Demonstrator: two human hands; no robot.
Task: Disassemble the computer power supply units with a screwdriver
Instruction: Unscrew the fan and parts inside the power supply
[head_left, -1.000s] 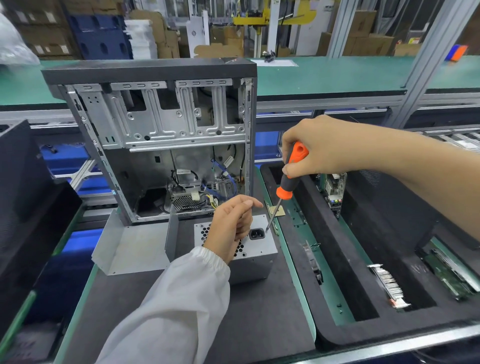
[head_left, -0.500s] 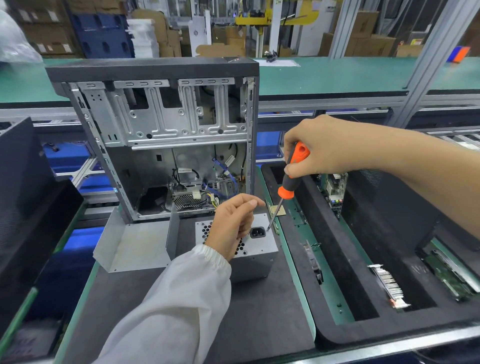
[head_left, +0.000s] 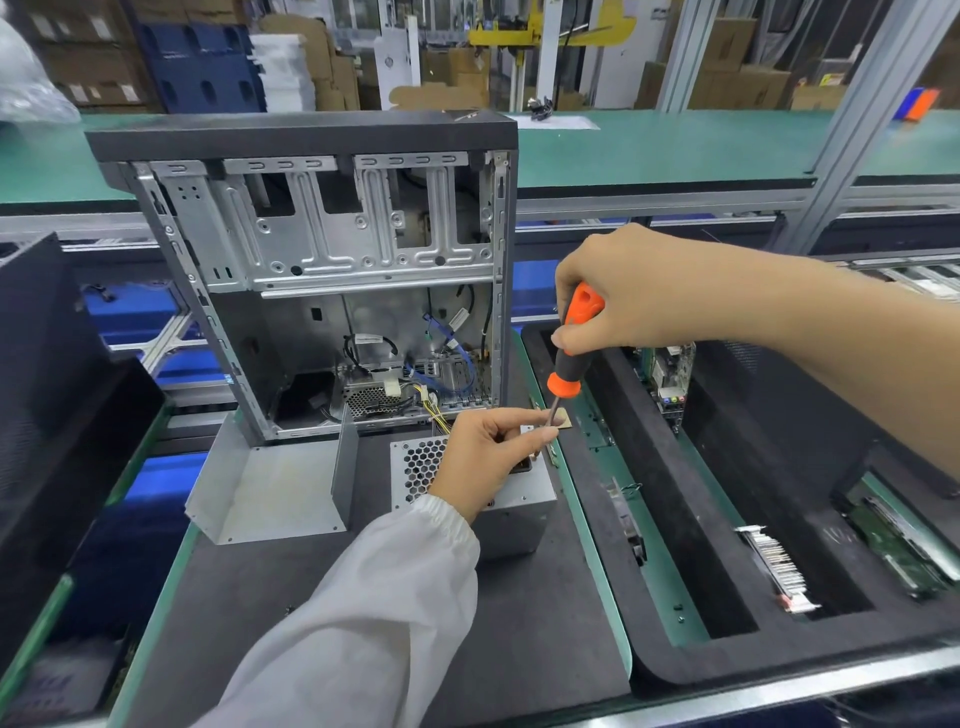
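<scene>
Right hand grips the orange-black screwdriver by the handle top, shaft angled down and left. Its tip sits at the far right corner of the PSU, right by the left fingertips; whether it touches metal cannot be told.

Left hand, white sleeve, rests over the PSU top. Thumb and forefinger are pinched together next to the shaft. Cannot tell if they hold a screw or the shaft itself; too small.

PSU is a grey metal box with a honeycomb vent, sitting on the dark mat of the counter, near centre. Yellow wires run from it into the case just behind.

Case stands upright, side open, with bare drive bays up top and blue and black cables at the bottom. A bent metal panel lies left of the PSU, touching the case base.

Right: black foam tray with long slots, circuit boards standing in the far slot, a heatsink-like part and a green board in the near ones.

Far: green conveyor, cardboard boxes.
</scene>
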